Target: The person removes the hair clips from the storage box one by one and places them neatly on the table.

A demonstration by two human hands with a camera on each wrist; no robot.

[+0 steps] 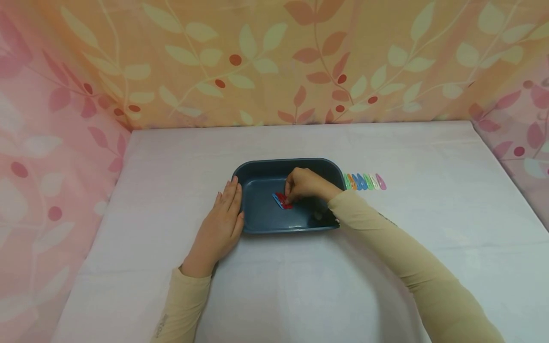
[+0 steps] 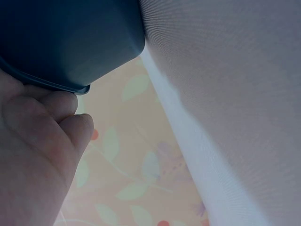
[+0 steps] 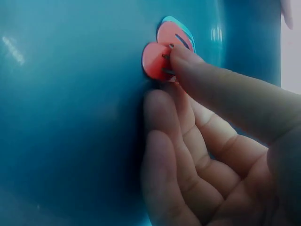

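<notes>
A dark blue rectangular tray (image 1: 261,224) stands on the white-covered table. My left hand (image 1: 220,221) lies with straight fingers along its left rim; in the left wrist view the fingertips (image 2: 61,106) are right under the lip. Inside the tray, my right hand (image 1: 306,185) pinches a red snap hair clip (image 3: 154,61) between thumb and fingers, low over the tray floor. Another red hair clip (image 3: 169,33) lies close against it, overlapping in the right wrist view. Beside them rests a blue hair clip (image 1: 278,201), seen as a light blue edge in the right wrist view.
Just outside the tray's right wall, a row of several hair clips (image 1: 362,181) in green, orange, blue, white and pink lies on the white cloth (image 1: 429,214). Leaf-patterned curtains (image 1: 257,62) hang behind the table and at both sides.
</notes>
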